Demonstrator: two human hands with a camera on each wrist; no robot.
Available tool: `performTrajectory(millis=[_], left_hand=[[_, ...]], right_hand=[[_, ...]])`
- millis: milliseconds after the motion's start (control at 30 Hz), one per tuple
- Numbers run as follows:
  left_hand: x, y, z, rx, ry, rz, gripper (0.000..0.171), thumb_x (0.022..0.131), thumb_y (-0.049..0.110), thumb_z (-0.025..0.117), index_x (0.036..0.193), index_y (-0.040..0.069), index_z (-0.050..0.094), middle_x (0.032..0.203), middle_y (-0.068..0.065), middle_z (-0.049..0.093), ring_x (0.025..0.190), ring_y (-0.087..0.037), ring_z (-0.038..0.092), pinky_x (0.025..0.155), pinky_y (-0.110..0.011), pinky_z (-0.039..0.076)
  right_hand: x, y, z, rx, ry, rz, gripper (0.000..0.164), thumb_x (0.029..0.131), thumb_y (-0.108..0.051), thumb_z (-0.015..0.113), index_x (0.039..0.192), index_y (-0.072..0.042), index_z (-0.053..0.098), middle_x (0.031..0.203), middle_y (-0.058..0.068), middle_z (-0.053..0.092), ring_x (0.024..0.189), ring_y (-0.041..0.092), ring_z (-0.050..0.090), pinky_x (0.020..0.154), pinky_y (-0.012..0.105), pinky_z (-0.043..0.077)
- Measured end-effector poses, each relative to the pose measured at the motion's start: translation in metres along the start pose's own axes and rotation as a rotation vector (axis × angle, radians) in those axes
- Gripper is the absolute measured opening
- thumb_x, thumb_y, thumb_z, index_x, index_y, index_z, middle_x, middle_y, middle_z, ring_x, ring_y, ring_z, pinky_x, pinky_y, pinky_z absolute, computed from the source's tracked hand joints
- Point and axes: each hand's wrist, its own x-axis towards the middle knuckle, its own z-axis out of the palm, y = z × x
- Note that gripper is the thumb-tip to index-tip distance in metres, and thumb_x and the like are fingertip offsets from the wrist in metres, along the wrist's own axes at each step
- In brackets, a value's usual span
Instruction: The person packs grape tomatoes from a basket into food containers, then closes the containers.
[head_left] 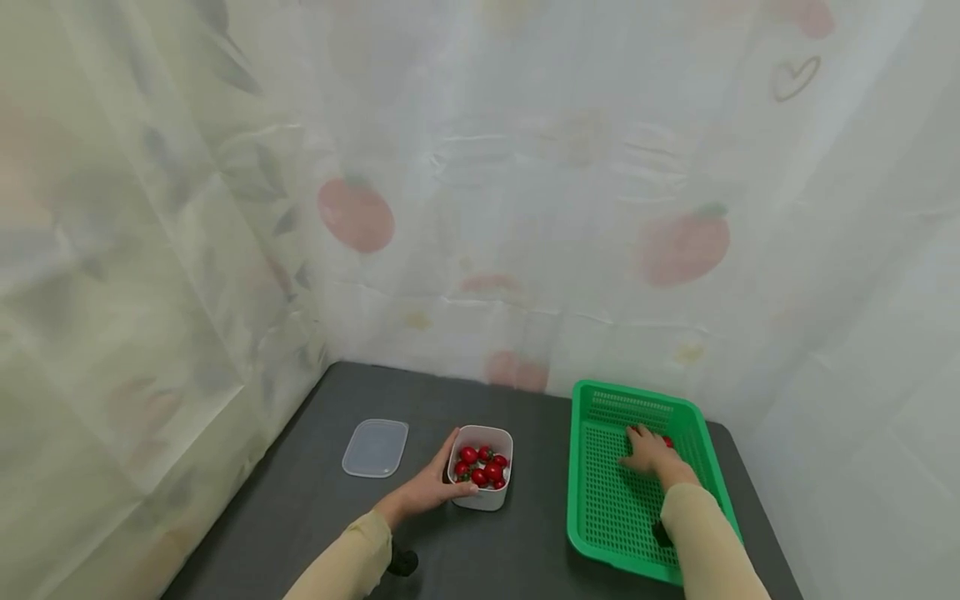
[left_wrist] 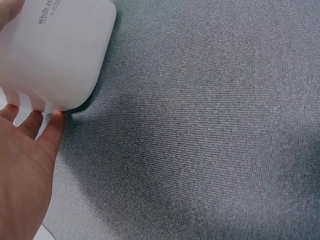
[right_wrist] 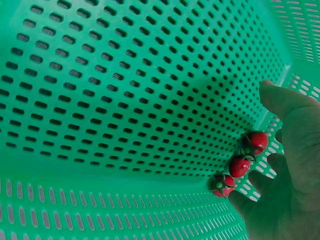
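My left hand [head_left: 429,487] grips a white square container [head_left: 483,499] at its left side, thumb near the front rim. Small red cherry tomatoes [head_left: 479,476] with green stems lie inside it. In the left wrist view, the fingertips [left_wrist: 58,119] touch the container's wall [left_wrist: 65,60]. Over in the green basket [head_left: 592,550], my right hand [head_left: 651,457] reaches toward the far right part with spread, slightly bent fingers. Three cherry tomatoes [right_wrist: 240,166] sit by the basket's wall, close to those fingers, in the right wrist view. Nothing shows in the right hand's grasp.
A translucent square lid [head_left: 377,448] lies flat on the dark grey table [head_left: 300,517], left of the container. The basket stands at the table's right side. Printed plastic sheeting [head_left: 510,208] hangs behind the table and along both sides.
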Motion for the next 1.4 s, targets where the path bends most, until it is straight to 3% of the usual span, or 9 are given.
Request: performTrajectory(millis=[267,667,967,1167,1400], left_hand=[[-0.003,0.004,0.004,0.016,-0.004,-0.016,0.111,0.091,0.037,0.079,0.166,0.025,-0.003,0.168,-0.017,0.012,0.149,-0.041,0.023,0.114,-0.064,0.026],[-0.003,0.004,0.006,0.007,-0.01,-0.016,0.111,0.092,0.036,0.078,0.166,0.022,-0.003,0.168,-0.016,0.011,0.15,-0.041,0.021,0.115,-0.064,0.025],[-0.004,0.008,0.007,0.012,-0.005,-0.021,0.111,0.092,0.035,0.078,0.166,0.021,-0.003,0.168,-0.016,0.012,0.15,-0.042,0.021,0.115,-0.065,0.024],[-0.004,0.007,0.007,0.007,-0.007,-0.012,0.11,0.092,0.034,0.078,0.166,0.021,-0.003,0.167,-0.017,0.013,0.149,-0.042,0.022,0.115,-0.063,0.025],[-0.003,0.006,0.006,0.013,-0.004,-0.018,0.112,0.091,0.036,0.079,0.166,0.02,-0.003,0.168,-0.017,0.012,0.15,-0.041,0.021,0.115,-0.065,0.022]], right_hand=[[-0.004,0.003,0.004,0.01,-0.024,0.02,0.07,0.102,-0.024,0.065,0.153,0.011,0.033,0.157,0.041,0.019,0.141,0.062,0.019,0.106,0.074,0.026],[-0.002,0.011,0.002,-0.027,-0.015,0.034,0.064,0.1,-0.018,0.062,0.15,0.013,0.037,0.152,0.041,0.027,0.137,0.063,0.025,0.102,0.072,0.034],[0.0,0.006,0.007,0.033,0.015,-0.057,0.054,0.1,-0.005,0.058,0.15,0.007,0.043,0.146,0.036,0.045,0.135,0.061,0.034,0.101,0.071,0.036],[0.004,-0.002,0.008,-0.019,-0.021,-0.14,0.046,0.102,-0.001,0.053,0.147,0.006,0.049,0.146,0.033,0.047,0.135,0.057,0.038,0.106,0.068,0.034],[0.002,-0.007,0.008,-0.002,-0.05,-0.162,0.038,0.101,0.002,0.053,0.138,0.003,0.059,0.134,0.025,0.059,0.126,0.05,0.052,0.101,0.064,0.042]])
